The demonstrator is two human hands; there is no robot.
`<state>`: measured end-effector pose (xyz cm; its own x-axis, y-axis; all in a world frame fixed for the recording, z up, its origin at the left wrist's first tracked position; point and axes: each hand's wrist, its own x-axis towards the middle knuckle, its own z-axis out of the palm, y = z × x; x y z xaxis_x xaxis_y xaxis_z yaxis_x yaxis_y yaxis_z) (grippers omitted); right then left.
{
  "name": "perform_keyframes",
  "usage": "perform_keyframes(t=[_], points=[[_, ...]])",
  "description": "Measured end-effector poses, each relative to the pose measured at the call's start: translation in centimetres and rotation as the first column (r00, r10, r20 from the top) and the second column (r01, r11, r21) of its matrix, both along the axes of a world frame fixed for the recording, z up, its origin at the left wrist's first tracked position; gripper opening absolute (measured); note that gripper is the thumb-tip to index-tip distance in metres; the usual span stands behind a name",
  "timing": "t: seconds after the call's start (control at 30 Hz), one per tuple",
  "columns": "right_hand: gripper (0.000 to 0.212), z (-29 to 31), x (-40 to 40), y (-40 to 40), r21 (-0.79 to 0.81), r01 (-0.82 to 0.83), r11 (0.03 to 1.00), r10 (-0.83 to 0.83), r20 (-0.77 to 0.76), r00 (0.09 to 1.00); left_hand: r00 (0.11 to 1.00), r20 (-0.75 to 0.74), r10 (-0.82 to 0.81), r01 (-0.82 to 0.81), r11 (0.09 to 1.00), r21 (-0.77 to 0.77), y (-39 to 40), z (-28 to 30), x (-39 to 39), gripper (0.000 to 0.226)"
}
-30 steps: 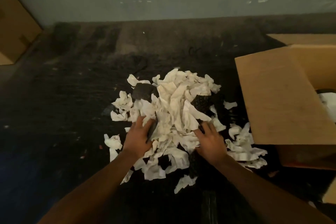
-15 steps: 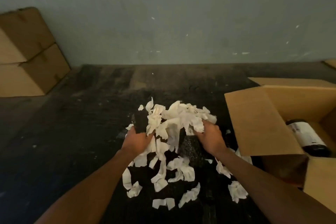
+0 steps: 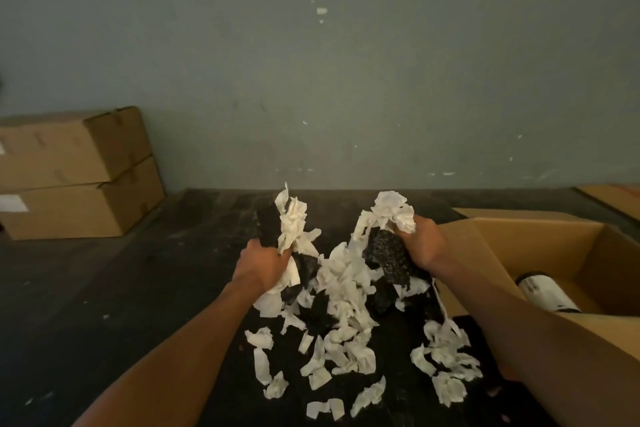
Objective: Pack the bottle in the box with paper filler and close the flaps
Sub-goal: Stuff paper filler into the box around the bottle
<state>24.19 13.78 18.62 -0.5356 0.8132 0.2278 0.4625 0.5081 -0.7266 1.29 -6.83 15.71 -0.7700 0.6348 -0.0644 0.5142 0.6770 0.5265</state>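
Both hands are raised above the dark tabletop (image 3: 104, 288), each clenched around a bunch of paper filler (image 3: 343, 288). The left hand (image 3: 265, 263) grips a clump of crumpled white scraps that stick up past the knuckles, together with a piece of something black and rough-textured (its material is hard to make out in the dim light). The right hand (image 3: 420, 241) grasps a similar wad of white paper at its top, with another black, pebbly piece hanging below the fist.

Between the two hands a loose curtain of white shreds trails downward, and many more scraps lie scattered on the tabletop near the forearms, spreading from the middle toward the right.

The open cardboard box (image 3: 588, 253) stands on the right, just beside the right forearm, its flaps folded outward. The bottle (image 3: 545, 293) lies on its side inside the box, on the box floor; it has a white label and a dark end, and part of it is hidden by the near box wall and the arm. No filler shows around the visible part of it.

At the far left, two closed cardboard cartons (image 3: 76, 170) are stacked one on the other against a pale grey-green wall (image 3: 346, 62). A flat piece of cardboard (image 3: 613, 196) lies at the far right edge.
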Motion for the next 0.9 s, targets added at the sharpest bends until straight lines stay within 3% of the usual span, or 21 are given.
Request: perform_keyframes(t=[0.2, 0.4, 0.6, 0.9], points=[[0.041, 3.5, 5.4, 1.7, 0.053, 0.06, 0.997, -0.06, 0.0, 0.998, 1.0, -0.014, 0.008, -0.006, 0.988, 0.152, 1.6, 2.1, 2.8, 0.063], [0.044, 4.5, 11.4, 6.6, 0.081, 0.127, 0.989, -0.127, -0.015, 0.992, 0.995, -0.09, -0.034, 0.052, 0.977, 0.205, 6.1, 4.5, 8.5, 0.054], [0.041, 4.0, 18.9, 15.2, 0.102, 0.122, 0.987, -0.126, 0.035, 0.991, 0.99, -0.112, -0.081, 0.103, 0.973, 0.207, 15.4, 4.8, 15.3, 0.054], [0.03, 1.0, 27.6, 28.1, 0.085, 0.029, 0.996, -0.039, 0.121, 0.992, 0.988, 0.03, -0.151, 0.141, 0.966, 0.215, 31.2, 3.2, 28.4, 0.055]])
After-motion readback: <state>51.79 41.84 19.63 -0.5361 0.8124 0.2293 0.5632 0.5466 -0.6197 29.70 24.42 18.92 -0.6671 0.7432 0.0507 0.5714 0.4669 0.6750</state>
